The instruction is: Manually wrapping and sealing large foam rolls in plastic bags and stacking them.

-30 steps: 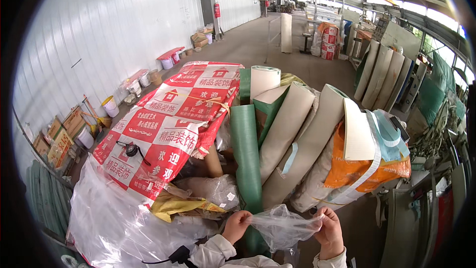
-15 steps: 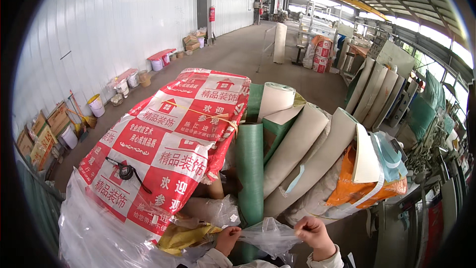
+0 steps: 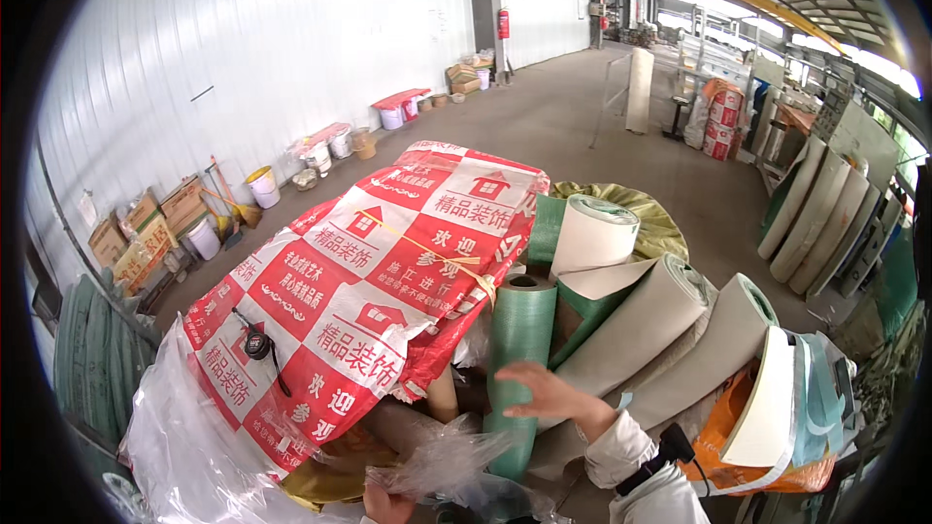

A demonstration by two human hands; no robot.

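Observation:
Low in the view, my left hand (image 3: 387, 505) is closed on a crumpled clear plastic sheet (image 3: 442, 461); the lower picture edge cuts off part of it. My right hand (image 3: 553, 396) is raised with fingers apart and nothing in it, in front of an upright green roll (image 3: 522, 340). A strap with a dark device circles the right wrist. Left of the rolls lies a large bundle under a red-and-white checked printed sheet (image 3: 354, 277), a yellow tie across it. On this sheet rests a black tape measure (image 3: 257, 343) with its wrist cord.
Grey-beige rolls (image 3: 636, 325) lean right of the green one, beside an orange bag (image 3: 777, 446). More clear plastic (image 3: 194, 437) drapes over the bundle's near left. Buckets (image 3: 264, 187), cartons and brooms line the white wall. Boards and rolls (image 3: 825, 213) stand far right.
My right hand has let go of the plastic sheet and moved up and left, its fingers opening. The left hand has gone lower left with the sheet. The view has turned left.

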